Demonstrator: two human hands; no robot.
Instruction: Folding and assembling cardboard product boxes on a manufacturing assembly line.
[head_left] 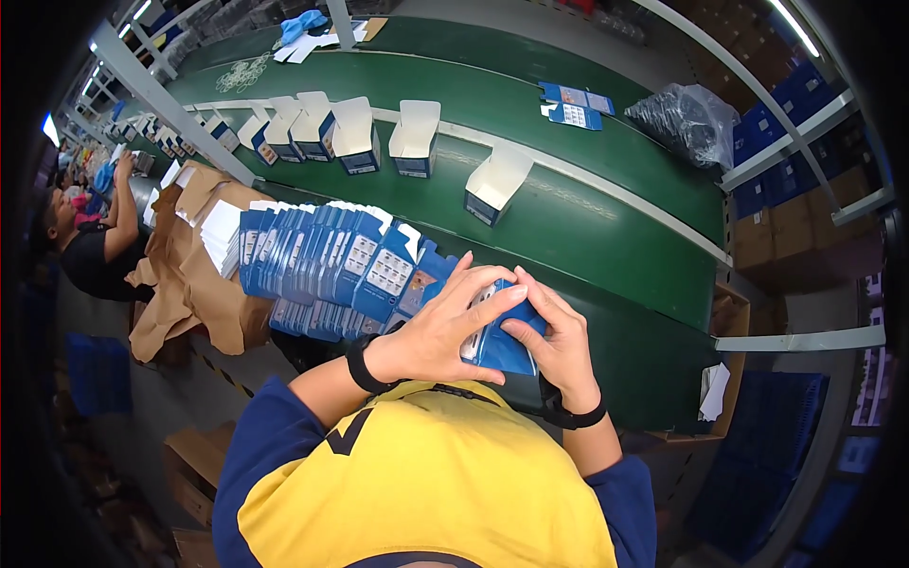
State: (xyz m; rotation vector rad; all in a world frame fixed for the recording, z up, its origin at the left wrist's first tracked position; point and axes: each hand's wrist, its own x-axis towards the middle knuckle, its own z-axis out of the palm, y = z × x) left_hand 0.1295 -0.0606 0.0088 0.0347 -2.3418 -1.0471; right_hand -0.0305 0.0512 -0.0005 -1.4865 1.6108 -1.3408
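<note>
While left hand (434, 329) arches over blue carton (504, 348), right hand (562, 345) curls — both gripping it.

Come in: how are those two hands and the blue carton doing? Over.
Left hand and right hand both on blue carton. Flat blue cartons bunched close by left hand. Open boxes standing beyond; nothing visibly blocking either hand.

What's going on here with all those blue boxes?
A person in a yellow and blue top has both hands on a blue carton. Many flattened cartons lie in an overlapping row to the left. Ahead, open boxes with raised flaps stand on a long green surface.
</note>
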